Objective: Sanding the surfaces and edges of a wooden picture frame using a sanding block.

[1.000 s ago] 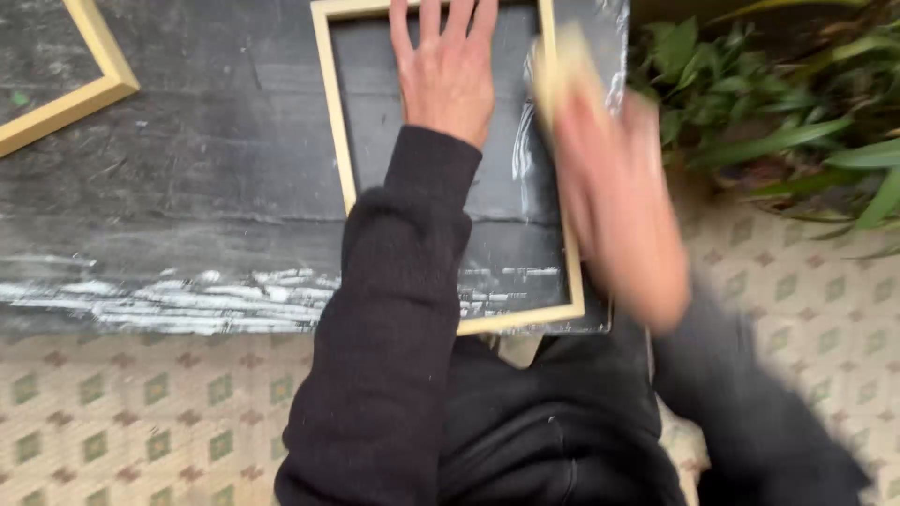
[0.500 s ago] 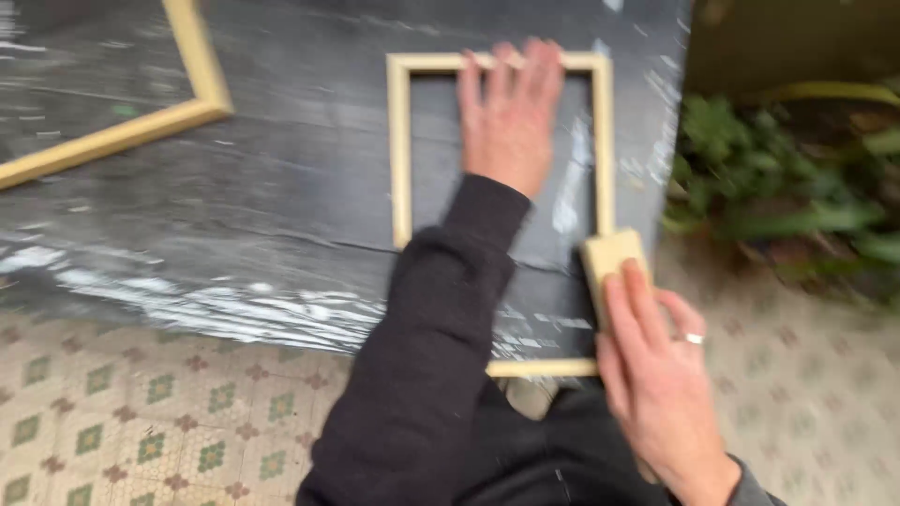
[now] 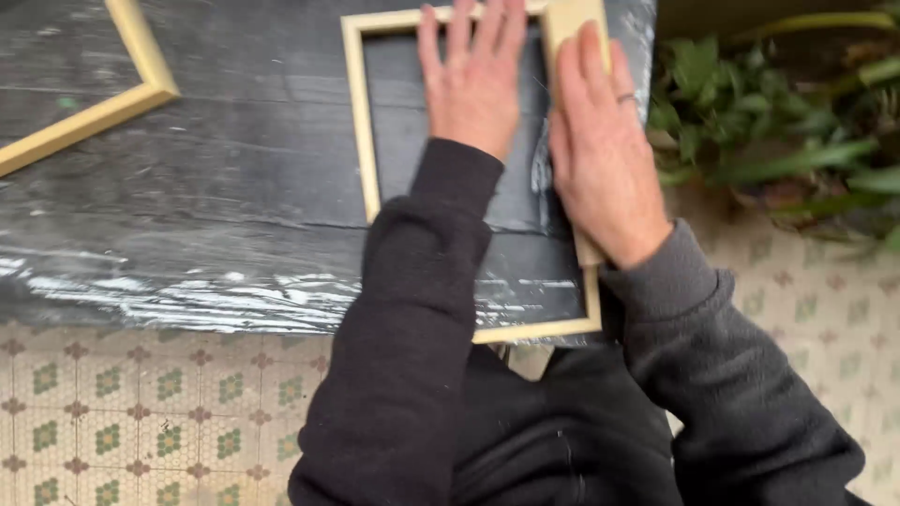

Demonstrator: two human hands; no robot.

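Observation:
A pale wooden frame (image 3: pixel 361 141) lies flat on a black, plastic-covered table (image 3: pixel 206 187). My left hand (image 3: pixel 473 80) rests flat inside the frame near its far rail, fingers spread, pressing it down. My right hand (image 3: pixel 600 150) presses a pale sanding block (image 3: pixel 574 19) onto the frame's right rail near the far corner; a ring shows on one finger. The block is mostly hidden under my fingers.
A second, larger wooden frame (image 3: pixel 103 103) lies at the table's far left. Green plants (image 3: pixel 778 122) stand to the right of the table. Patterned tile floor (image 3: pixel 141 412) runs below the table's near edge, which is streaked with white dust.
My right hand has slid the sanding block along the right rail from the near end up toward the far corner. My left hand stays flat inside the frame.

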